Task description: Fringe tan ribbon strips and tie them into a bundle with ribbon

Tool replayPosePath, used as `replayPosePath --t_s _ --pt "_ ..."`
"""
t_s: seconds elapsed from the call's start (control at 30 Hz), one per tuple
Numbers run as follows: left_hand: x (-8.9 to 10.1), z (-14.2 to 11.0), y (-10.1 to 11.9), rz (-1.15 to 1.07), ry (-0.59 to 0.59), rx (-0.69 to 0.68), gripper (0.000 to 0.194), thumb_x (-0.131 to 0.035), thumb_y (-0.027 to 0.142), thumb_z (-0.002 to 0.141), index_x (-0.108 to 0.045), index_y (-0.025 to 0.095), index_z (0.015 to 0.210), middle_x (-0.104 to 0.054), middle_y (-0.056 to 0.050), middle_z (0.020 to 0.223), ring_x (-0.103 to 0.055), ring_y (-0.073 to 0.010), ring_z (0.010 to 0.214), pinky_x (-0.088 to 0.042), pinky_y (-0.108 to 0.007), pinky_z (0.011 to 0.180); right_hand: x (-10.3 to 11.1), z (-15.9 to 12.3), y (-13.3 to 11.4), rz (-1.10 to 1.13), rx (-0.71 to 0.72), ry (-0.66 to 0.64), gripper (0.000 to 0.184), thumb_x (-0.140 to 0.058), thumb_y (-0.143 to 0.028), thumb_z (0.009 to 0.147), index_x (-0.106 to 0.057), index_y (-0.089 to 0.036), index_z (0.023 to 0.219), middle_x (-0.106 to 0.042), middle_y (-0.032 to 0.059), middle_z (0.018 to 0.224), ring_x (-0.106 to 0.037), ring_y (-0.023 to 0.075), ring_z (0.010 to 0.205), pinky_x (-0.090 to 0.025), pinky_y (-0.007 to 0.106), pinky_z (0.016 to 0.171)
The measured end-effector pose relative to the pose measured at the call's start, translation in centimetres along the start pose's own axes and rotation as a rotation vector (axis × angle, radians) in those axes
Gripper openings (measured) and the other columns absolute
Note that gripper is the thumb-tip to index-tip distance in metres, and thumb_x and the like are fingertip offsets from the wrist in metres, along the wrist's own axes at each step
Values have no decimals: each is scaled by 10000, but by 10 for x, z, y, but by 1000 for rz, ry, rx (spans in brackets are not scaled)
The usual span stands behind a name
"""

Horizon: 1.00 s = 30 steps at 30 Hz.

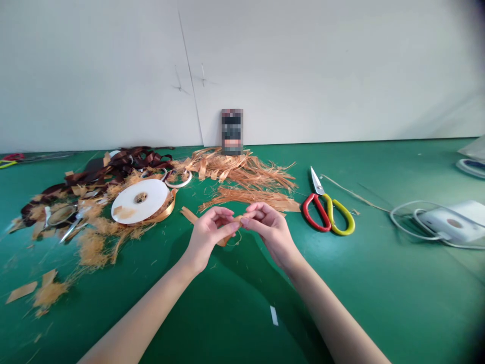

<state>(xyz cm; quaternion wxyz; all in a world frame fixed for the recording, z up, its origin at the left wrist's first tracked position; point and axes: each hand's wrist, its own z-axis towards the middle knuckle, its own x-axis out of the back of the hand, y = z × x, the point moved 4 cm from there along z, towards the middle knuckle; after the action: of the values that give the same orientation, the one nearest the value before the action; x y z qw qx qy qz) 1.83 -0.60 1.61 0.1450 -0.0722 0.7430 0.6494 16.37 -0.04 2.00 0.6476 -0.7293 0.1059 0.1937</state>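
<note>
My left hand [212, 230] and my right hand [266, 226] meet fingertip to fingertip above the green table. Between them they pinch a short piece of tan ribbon [223, 241], mostly hidden by the fingers; a loose thread hangs beneath. A strip of ribbon [188, 215] lies just left of my left hand. Behind both hands rests a bundle of frayed tan ribbon strips [252, 197], with a larger pile of fringed strips [235, 169] farther back. To the right of my right hand lie scissors [329, 213] with one red and one yellow handle, blades spread slightly.
A white ribbon spool [140, 200] sits at the left among frayed scraps [93, 245] and dark brown ribbon [102, 172]. Small metal scissors [74, 227] lie there too. A phone-like object [232, 132] leans on the wall. A white charger [454, 221] with cable stands right.
</note>
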Motion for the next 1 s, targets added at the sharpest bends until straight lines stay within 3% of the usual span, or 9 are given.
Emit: replayPosePath --t_s 0.23,0.4,0.6,0.8,1.0 --pt "-1 -2 1 41 32 31 250 -820 203 623 -631 169 783 -633 33 695 -594 -83 661 -491 -194 629 -1 0 -1 -29 63 -21 309 -796 -208 643 -579 -207 863 -698 -23 754 -642 123 713 -500 275 724" --pt "2 0 -1 56 61 45 251 -825 219 606 -625 170 750 -625 44 684 -589 -74 600 -476 -188 574 3 0 -3 -41 84 80 317 -806 -232 648 -575 -200 862 -708 -30 710 -653 112 681 -500 255 719" --pt "3 0 1 49 84 41 241 -818 227 610 -619 169 732 -632 44 678 -600 -76 603 -466 -180 564 6 0 -5 11 140 168 283 -782 -268 691 -583 -199 880 -722 -20 764 -681 119 785 -499 256 811" --pt "2 0 0 57 80 60 258 -820 232 608 -606 168 737 -634 46 661 -586 -73 580 -465 -187 565 1 0 -4 -40 70 87 405 -843 -224 592 -569 -195 889 -722 -28 727 -655 107 676 -508 248 705" --pt "3 1 -2 62 94 44 239 -806 222 627 -592 169 720 -635 45 639 -582 -70 594 -462 -177 575 11 0 -5 -10 120 220 362 -831 -221 618 -584 -193 881 -711 -44 698 -639 83 663 -489 223 709"
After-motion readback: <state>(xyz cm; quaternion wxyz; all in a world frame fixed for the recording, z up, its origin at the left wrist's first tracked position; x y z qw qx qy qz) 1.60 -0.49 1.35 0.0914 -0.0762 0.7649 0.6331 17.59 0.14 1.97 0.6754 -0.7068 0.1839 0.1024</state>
